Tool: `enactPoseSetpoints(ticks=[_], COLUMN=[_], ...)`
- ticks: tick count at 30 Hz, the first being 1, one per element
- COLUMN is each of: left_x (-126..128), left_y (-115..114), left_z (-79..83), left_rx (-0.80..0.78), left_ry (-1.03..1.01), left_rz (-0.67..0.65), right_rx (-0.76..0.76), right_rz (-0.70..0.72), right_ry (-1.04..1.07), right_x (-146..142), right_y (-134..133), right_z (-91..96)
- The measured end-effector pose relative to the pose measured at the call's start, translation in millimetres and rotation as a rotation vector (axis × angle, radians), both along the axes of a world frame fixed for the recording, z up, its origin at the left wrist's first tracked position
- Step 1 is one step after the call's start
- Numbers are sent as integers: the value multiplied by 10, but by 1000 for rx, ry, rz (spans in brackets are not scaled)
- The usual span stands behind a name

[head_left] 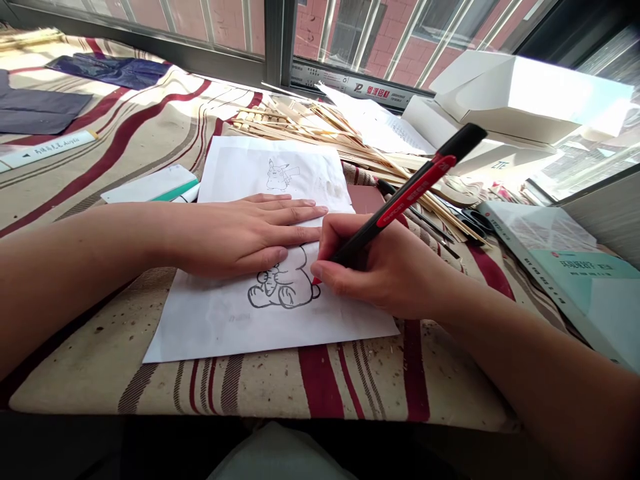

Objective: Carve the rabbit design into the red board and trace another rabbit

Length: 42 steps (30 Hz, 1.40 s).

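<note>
Black-and-red pen (411, 191), one; drawings (285, 293), apparently two

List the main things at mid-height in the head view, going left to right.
Long white lettered item → green-striped white item → left hand, laid flat → right hand, holding a black-and-red pen → black looped handles → thick book.
</note>
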<state>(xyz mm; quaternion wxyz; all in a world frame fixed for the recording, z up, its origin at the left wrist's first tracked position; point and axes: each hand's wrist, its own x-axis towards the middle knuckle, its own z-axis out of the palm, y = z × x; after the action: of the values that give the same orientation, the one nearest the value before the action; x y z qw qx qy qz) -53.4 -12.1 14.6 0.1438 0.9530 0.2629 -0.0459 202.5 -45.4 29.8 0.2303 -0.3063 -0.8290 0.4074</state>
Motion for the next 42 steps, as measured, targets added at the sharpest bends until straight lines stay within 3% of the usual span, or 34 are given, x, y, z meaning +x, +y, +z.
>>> enactPoseSetpoints(ticks=[3, 8, 23, 33, 42], left_x=[-1, -3, 39, 23, 35], left_y=[-5, -10, -16, -18, -11], left_z=[6, -1, 18, 13, 9], left_rx=[-5, -10, -11, 5, -7], left_ry=[-12, -6, -16, 6, 0], left_rz=[7, 29, 3, -4, 22], right_rx=[-32, -109, -102, 64, 93], right_rz=[-4, -132, -110, -131, -180], right_ry=[5, 130, 97, 47, 29], right_x=[12, -43, -95, -89, -83], right_y=[8, 0, -18, -20, -12], right_z=[-8, -64, -97, -104, -99])
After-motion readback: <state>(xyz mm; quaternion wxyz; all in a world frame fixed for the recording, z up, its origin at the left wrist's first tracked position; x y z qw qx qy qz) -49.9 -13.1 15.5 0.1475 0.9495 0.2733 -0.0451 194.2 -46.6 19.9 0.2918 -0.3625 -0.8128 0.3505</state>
